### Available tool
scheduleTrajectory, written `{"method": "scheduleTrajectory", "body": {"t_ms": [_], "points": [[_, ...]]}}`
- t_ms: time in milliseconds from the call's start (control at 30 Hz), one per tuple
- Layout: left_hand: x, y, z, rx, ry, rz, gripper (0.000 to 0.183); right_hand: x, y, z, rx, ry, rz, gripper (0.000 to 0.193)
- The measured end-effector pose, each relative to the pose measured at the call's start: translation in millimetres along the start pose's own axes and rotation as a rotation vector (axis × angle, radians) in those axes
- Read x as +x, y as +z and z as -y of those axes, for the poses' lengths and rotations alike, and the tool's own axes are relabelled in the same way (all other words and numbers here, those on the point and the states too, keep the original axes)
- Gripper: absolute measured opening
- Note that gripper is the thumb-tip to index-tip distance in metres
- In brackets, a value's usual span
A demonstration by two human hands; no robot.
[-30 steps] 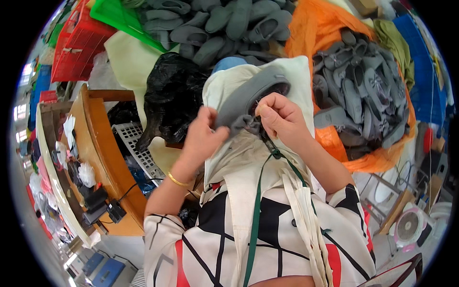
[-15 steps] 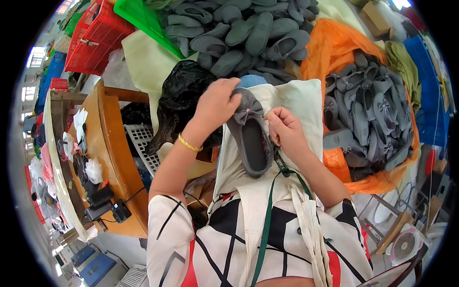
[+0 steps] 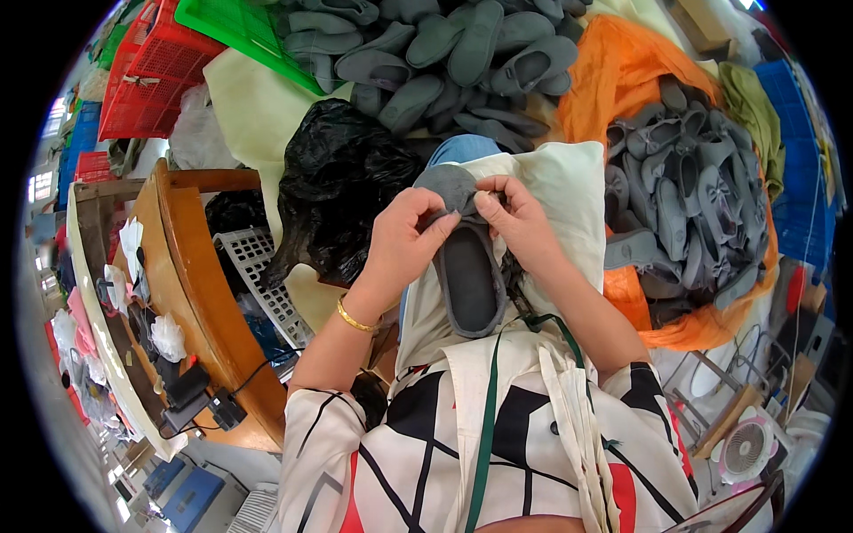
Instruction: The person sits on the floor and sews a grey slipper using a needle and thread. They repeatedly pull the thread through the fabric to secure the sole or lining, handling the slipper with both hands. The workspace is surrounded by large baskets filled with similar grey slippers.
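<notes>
A grey slipper (image 3: 470,284) lies on my lap over a cream cloth (image 3: 565,178), its toe pointing away and its dark insole facing up. My left hand (image 3: 410,236) is closed on the slipper's upper from the left, thumb and fingers pinched together by the opening. From the right, my right hand (image 3: 518,218) pinches the same part of the upper. The fingertips of both hands nearly meet there and cover the bow, so what exactly they grip is partly hidden. A dark green strap (image 3: 484,417) hangs over my apron.
Grey slippers (image 3: 480,53) are heaped ahead, beside a green crate (image 3: 249,31). An orange bag (image 3: 613,71) of bow-trimmed slippers (image 3: 684,191) stands at right. A black plastic bag (image 3: 342,178) and wooden table (image 3: 191,293) are left; a small fan (image 3: 746,449) sits lower right.
My left hand has slid from the slipper's toe down to the bow area and pinched. My right hand has moved up and left onto the upper. The bow, visible before, is now covered.
</notes>
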State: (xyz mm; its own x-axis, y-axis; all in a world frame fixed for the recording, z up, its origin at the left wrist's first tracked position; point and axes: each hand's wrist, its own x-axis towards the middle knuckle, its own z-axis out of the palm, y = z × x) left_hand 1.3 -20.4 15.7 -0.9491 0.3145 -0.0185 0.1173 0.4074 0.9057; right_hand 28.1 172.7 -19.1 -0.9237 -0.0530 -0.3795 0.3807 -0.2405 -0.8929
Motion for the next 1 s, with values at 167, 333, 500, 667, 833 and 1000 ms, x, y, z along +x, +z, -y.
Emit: {"method": "scheduleTrajectory", "body": {"t_ms": [167,333,500,667,833,1000], "points": [[-5.2,3.7,16.8,0.019,0.167,0.0,0.019,-3.9,-3.7,4.5,-0.354,-0.209,0.081,0.024],[-7.5,0.1,2.4,0.086,0.051,0.05,0.017,-17.0,-3.1,4.5,-0.594,-0.458,0.05,0.02],[-5.3,2.9,9.7,0.107,0.117,0.037,0.016,-16.1,-2.2,-1.6,-0.663,-0.526,0.051,0.023],[-3.1,1.8,13.3,0.102,0.128,0.076,0.018,-13.5,-2.0,-0.8,-0.736,-0.566,0.055,0.022],[-3.5,1.7,14.9,0.121,0.149,0.087,0.019,-10.9,-0.8,7.0,-0.778,-0.517,0.098,0.015],[-5.0,1.7,6.5,0.215,0.085,0.078,0.017,-8.8,-1.6,12.0,-0.741,-0.386,0.132,0.015]]}}
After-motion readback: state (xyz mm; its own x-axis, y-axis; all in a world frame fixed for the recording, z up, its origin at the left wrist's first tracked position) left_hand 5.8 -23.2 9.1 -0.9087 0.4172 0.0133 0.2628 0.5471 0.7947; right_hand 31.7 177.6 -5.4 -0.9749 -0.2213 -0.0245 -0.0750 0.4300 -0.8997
